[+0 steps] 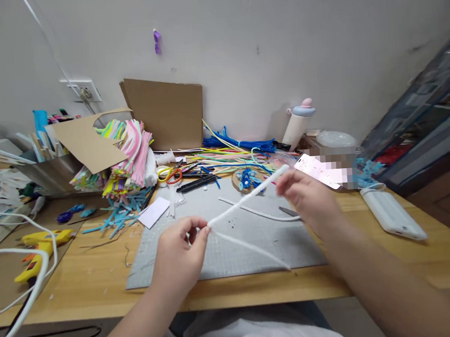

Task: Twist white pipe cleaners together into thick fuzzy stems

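My left hand [182, 252] pinches the bent point of a white pipe cleaner [246, 200] above a grey cutting mat [230, 249]. One arm of the pipe cleaner runs up and right to my right hand [306, 199], whose fingers are closed on it near its far end. The other arm trails down to the right over the mat. A second white pipe cleaner [258, 212] lies flat on the mat behind it.
A yellow glue gun [42, 245] with a white cable lies at left. Piles of coloured pipe cleaners [129, 159], cardboard [164, 113], scissors [170, 174], a bottle [298, 123] and a white power bank [393, 214] ring the mat on the wooden desk [425, 263].
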Tool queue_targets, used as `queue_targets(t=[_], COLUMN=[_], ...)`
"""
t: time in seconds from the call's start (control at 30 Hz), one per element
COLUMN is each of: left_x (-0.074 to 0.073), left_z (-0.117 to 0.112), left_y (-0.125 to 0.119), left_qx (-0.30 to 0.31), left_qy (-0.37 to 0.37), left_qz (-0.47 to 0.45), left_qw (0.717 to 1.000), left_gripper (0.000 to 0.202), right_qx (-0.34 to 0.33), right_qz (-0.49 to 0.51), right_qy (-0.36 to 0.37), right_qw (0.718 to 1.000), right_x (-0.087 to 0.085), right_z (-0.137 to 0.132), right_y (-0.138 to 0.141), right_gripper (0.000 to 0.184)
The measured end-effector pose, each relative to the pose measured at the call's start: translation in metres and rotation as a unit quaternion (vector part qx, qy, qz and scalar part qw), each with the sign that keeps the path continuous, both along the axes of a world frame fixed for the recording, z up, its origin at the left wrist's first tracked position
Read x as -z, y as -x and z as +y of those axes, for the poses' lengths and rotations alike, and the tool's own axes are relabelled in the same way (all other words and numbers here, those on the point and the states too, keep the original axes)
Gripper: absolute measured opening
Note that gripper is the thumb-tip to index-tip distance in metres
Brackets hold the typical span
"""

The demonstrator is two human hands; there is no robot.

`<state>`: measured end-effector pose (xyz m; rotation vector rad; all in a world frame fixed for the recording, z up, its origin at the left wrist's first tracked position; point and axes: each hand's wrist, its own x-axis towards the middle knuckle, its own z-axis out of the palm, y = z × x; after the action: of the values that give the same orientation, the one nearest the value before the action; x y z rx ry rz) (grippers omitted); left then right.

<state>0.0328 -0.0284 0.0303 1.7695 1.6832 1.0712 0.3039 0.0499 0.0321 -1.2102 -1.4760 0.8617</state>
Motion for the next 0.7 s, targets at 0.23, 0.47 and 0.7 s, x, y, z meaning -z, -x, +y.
queue_targets(t=[0.23,0.47,0.7], left_x=[-0.009,-0.007,-0.007], left_z=[-0.002,-0.006,-0.008], left_y=[-0.019,-0.024,-0.023], left_qx=[0.028,0.041,0.083], left_qy=[-0.048,-0.095,-0.135], left_qz=[0.027,0.045,0.190], left_qw=[0.998,0.994,0.969], left_gripper=[0.010,0.010,0.013], right_qx=[-0.202,-0.063,-0.076], right_qz=[-0.046,-0.272,-0.435], right_qy=[0.015,-0.204,-0.337], right_qw=[0.978,0.938,0.831], right_x=[0.014,0.012,-0.005], right_z=[-0.086,-0.087,-0.085], right_y=[0.086,0.093,0.082], right_gripper=[0.028,0.016,0.020])
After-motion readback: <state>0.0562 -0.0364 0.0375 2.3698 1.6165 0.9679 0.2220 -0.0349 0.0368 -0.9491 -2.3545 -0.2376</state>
